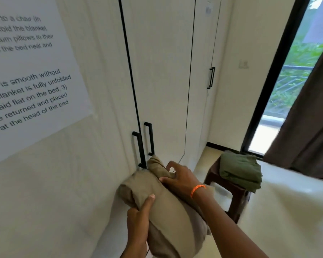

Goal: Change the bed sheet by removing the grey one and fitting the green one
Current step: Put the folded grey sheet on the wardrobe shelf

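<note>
Far left: printed notice (32, 75) taped to the wall, text partly cut off. Right of it, white wardrobe (160, 71) with 2 black handles (145, 146) side by side at the door seam, a 3rd handle (211, 78) further right.

Centre bottom: bundled grey sheet (168, 207), looks beige-tan in this light, held up in front of the wardrobe, its top end just below the 2 handles. Left hand (139, 218) grips the bundle's near left side, thumb pressed flat on the fabric, fingers wrapped under. Right hand (181, 178) on the bundle's upper right, fingers curled into the cloth near the top fold; orange band (198, 189) on that wrist. Both grips closed on the sheet.

Right of the hands: dark brown stool (229, 190) with the folded green sheet (240, 170) lying on top. White surface (287, 211) just beside the stool, probably the bare mattress, cannot confirm. Far right: window (295, 75) with greenery outside, brown curtain (309, 131) hanging over its right part.
</note>
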`<control>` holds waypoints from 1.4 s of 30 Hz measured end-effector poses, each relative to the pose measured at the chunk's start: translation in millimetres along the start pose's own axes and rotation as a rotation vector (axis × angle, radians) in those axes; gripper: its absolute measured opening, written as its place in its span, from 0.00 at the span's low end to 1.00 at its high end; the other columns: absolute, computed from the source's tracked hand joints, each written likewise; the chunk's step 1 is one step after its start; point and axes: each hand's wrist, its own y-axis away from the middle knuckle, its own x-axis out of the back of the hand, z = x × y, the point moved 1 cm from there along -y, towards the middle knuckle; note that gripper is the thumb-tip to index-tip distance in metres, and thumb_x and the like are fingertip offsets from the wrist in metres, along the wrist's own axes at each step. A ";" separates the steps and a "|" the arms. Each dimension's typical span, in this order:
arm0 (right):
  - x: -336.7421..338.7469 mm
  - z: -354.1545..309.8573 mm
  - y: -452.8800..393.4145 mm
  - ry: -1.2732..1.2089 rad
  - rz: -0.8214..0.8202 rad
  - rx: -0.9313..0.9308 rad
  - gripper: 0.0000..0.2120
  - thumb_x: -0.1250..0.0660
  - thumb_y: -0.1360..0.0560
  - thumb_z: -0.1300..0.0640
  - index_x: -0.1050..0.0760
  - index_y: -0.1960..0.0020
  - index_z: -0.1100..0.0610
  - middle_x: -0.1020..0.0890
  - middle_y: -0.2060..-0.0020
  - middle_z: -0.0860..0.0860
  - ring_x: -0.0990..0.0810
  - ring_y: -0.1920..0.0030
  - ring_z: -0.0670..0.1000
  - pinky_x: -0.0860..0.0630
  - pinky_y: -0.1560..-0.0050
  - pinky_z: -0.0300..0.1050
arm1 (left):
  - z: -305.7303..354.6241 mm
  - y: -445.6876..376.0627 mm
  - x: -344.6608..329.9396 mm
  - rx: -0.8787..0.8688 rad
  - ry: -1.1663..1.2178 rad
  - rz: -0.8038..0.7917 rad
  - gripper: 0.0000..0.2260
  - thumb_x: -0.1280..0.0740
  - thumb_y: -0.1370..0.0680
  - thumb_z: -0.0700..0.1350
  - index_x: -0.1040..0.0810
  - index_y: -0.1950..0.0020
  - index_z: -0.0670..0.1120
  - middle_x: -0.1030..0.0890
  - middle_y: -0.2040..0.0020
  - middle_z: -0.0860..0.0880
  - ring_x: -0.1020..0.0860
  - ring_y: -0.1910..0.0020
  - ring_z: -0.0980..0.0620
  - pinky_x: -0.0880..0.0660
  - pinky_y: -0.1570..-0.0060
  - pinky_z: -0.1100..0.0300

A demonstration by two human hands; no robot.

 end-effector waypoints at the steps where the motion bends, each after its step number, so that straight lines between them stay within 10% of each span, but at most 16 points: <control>1: 1.3 -3.9 -14.4 0.002 -0.015 0.022 0.23 0.29 0.33 0.31 0.30 0.42 0.38 0.18 0.55 0.49 0.20 0.55 0.50 0.19 0.49 0.53 | 2.0 -0.3 -3.9 -0.001 0.020 0.005 0.20 0.20 0.28 0.56 0.20 0.48 0.43 0.17 0.53 0.48 0.19 0.53 0.47 0.23 0.53 0.53; 5: 5.2 -17.2 -65.6 -0.018 -0.065 0.074 0.46 0.23 0.34 0.37 0.45 0.24 0.35 0.19 0.49 0.54 0.19 0.49 0.55 0.21 0.44 0.52 | 7.2 -5.4 -19.9 -0.039 0.085 0.053 0.30 0.20 0.29 0.58 0.19 0.33 0.41 0.17 0.44 0.48 0.19 0.45 0.45 0.24 0.38 0.48; 8: 2.4 -19.2 -85.8 -0.003 -0.116 0.113 0.45 0.22 0.33 0.40 0.42 0.24 0.37 0.19 0.48 0.55 0.19 0.47 0.57 0.21 0.44 0.53 | 14.8 -5.6 -26.2 -0.068 0.091 0.071 0.27 0.21 0.26 0.56 0.19 0.33 0.43 0.18 0.48 0.50 0.21 0.48 0.48 0.27 0.42 0.52; 17: 0.7 0.6 -84.4 -0.120 -0.128 0.107 0.46 0.21 0.32 0.42 0.38 0.19 0.41 0.23 0.29 0.51 0.24 0.31 0.55 0.29 0.29 0.48 | 21.6 13.0 -35.1 -0.071 0.100 0.072 0.12 0.22 0.26 0.55 0.20 0.55 0.50 0.17 0.53 0.51 0.20 0.52 0.51 0.27 0.56 0.55; 25: 52.7 63.2 -46.4 -0.163 -0.100 0.106 0.40 0.22 0.31 0.44 0.33 0.22 0.40 0.16 0.46 0.44 0.20 0.50 0.42 0.24 0.33 0.49 | 21.3 50.3 -86.8 -0.070 0.109 -0.063 0.08 0.22 0.25 0.51 0.17 0.52 0.49 0.12 0.56 0.51 0.16 0.50 0.48 0.23 0.57 0.57; 33: 169.4 153.2 8.2 -0.105 -0.148 0.003 0.32 0.21 0.26 0.57 0.28 0.26 0.45 0.18 0.57 0.38 0.21 0.59 0.36 0.28 0.45 0.30 | -1.2 86.8 -192.8 0.021 0.032 -0.398 0.17 0.21 0.28 0.54 0.21 0.43 0.54 0.14 0.46 0.50 0.16 0.45 0.48 0.20 0.46 0.52; 37: 230.6 191.9 13.8 0.031 -0.057 -0.063 0.34 0.20 0.28 0.55 0.27 0.25 0.50 0.19 0.42 0.47 0.20 0.41 0.46 0.29 0.32 0.39 | -6.7 88.6 -240.7 0.010 -0.077 -0.588 0.36 0.18 0.36 0.65 0.22 0.33 0.53 0.14 0.40 0.51 0.16 0.41 0.50 0.20 0.38 0.52; 42: 271.2 252.0 38.3 0.063 0.181 -0.221 0.18 0.25 0.30 0.47 0.17 0.42 0.34 0.15 0.49 0.36 0.17 0.49 0.39 0.21 0.43 0.40 | -7.8 82.4 -296.3 -0.045 -0.195 -0.670 0.45 0.21 0.35 0.71 0.29 0.23 0.55 0.18 0.34 0.55 0.19 0.36 0.52 0.23 0.32 0.49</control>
